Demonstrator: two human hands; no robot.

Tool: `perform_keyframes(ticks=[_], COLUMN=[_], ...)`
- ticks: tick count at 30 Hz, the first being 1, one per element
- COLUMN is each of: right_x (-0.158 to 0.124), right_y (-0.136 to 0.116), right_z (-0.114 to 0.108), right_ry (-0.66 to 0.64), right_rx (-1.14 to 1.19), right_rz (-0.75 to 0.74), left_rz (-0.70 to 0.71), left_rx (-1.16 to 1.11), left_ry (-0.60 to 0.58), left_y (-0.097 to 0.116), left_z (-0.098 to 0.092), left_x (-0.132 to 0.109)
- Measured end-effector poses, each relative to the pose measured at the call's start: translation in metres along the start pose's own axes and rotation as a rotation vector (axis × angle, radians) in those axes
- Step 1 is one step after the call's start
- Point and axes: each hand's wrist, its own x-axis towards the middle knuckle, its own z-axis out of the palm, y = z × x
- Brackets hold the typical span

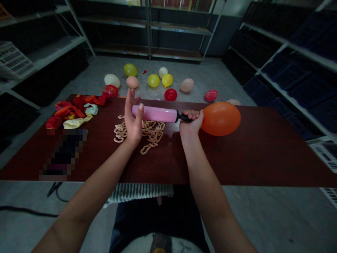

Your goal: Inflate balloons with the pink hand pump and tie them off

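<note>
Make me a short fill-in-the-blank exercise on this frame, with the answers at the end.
The right hand grips the neck of a balloon whose colour is ____.
The left hand has its thumb on a pink hand pump, whose nozzle is ____.
Flat, uninflated balloons lie at the ____ end of the dark red table.
Other inflated balloons sit on the ____ beyond the table.

Answers: orange; black; left; floor.

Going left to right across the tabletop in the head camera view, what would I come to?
Deflated balloons, left hand, pink hand pump, right hand, orange balloon.
</note>
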Motion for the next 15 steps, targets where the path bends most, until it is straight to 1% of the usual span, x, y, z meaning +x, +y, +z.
perform_keyframes(ticks=[3,6,9,11,15], right_x=[0.001,-0.001,-0.004,-0.006,-0.009], right_y=[-0.001,-0.002,-0.001,-0.001,-0.001], right_z=[0.0,0.002,0.005,0.007,0.009], right_ry=[-0.014,-0.018,-0.033,-0.051,-0.085], right_rx=[0.002,0.017,0.043,0.054,0.066], right_rz=[0.017,0.044,0.061,0.07,0.073], left_rz=[-0.037,-0.019,0.005,0.003,-0.029], left_rx=[0.067,0.231,0.373,0.405,0.408], left_ry=[0.024,0.069,0.034,0.034,0.073], left_y=[-0.003,-0.006,-0.009,-0.011,-0.019], left_z=[-0.003,-0.01,-0.019,-0.024,-0.035], left_x=[0.003,0.006,0.01,0.013,0.019])
